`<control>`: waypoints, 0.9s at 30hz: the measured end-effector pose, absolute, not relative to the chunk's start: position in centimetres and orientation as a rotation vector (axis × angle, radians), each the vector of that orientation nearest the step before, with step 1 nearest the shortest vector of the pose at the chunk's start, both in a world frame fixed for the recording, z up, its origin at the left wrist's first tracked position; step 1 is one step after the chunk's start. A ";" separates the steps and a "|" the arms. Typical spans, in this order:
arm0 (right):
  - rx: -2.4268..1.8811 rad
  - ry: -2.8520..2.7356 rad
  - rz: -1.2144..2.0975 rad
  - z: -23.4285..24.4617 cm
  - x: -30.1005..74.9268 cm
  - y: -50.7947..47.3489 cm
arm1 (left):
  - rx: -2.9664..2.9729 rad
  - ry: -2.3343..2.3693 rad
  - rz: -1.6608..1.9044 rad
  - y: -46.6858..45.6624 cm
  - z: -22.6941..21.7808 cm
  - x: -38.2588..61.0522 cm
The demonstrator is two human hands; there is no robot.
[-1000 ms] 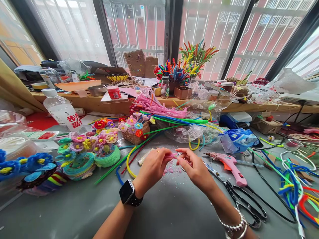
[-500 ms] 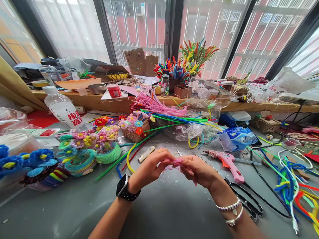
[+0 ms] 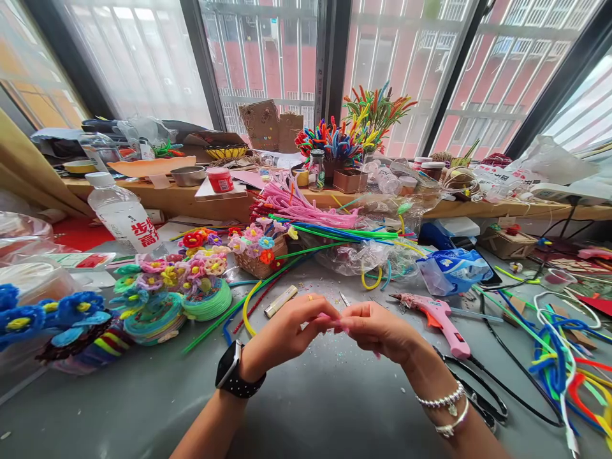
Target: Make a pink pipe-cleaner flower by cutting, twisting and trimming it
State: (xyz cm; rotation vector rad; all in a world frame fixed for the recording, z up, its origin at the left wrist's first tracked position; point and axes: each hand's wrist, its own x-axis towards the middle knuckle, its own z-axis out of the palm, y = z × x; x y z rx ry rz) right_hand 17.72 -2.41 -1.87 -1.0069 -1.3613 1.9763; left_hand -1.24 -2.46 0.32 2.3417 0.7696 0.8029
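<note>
Both hands meet over the middle of the grey table. My left hand [image 3: 297, 324] pinches a small pink pipe cleaner piece [image 3: 329, 322] between thumb and fingertips. From the other side my right hand [image 3: 377, 326] is closed on the same pink piece, and a pink end pokes out below its fingers. Most of the piece is covered by the fingers, so its shape is unclear. A lighter-like pale stick [image 3: 280, 301] lies just beyond my left hand. To the right of my right hand rests a pink hot glue gun [image 3: 442, 320], with black-handled scissors [image 3: 473, 389] by my wrist.
Pipe cleaner flower pots [image 3: 205, 293] and a water bottle [image 3: 125, 213] stand on the left. Pink pipe cleaners [image 3: 310, 204] are heaped at the back, near a blue plastic packet [image 3: 454, 269]. Loose pipe cleaners and a white cable [image 3: 568, 370] tangle at the right.
The fingertips have shifted slightly around the pink piece, which is now more covered. Both hands still hold it in about the same place. The view has tilted up a little.
</note>
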 end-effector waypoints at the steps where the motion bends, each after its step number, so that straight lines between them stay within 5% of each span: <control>1: -1.030 -1.381 1.965 -1.8 17.7 -2.4 | 2.326 0.793 0.784 -2.5 0.3 -1.3; 9: -1.166 -1.409 1.853 -1.5 17.2 -2.5 | 2.270 0.964 0.686 -2.1 -0.1 -1.2; 15: -1.201 -1.606 1.395 -1.7 16.6 -2.7 | 2.252 1.113 0.611 -1.4 -0.9 -0.8; 27: -1.222 -2.023 0.863 -0.9 16.4 -3.9 | 1.348 0.746 0.237 -0.9 -1.1 -1.4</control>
